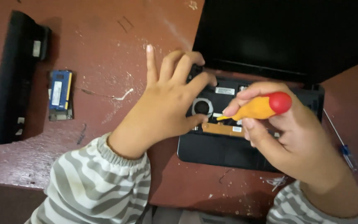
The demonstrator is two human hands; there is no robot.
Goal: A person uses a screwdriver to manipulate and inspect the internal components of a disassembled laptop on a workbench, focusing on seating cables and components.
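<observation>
Striped sleeves (100, 178) frame both hands. Right hand (286, 137) pinches a yellow screwdriver (262, 107) (red cap), its long axis near level, tip pointing left into the opened laptop (224, 145) at the tabletop's (104, 41) near edge. Left hand (166, 103), fingers spread, steadies the laptop, hiding the parts beneath. The screwdriver's tip is hard to make out.

Dim, warm indoor light, seemingly from upper right: the battery pack (15, 79) and memory stick (60, 94) cast soft shadows leftward on the table (104, 49). Laptop screen (286, 33) is crushed to flat black, no detail. Faint pale glare streak near the table's top centre. Overall soft focus, slight motion blur on both hands, colours oversaturated.
</observation>
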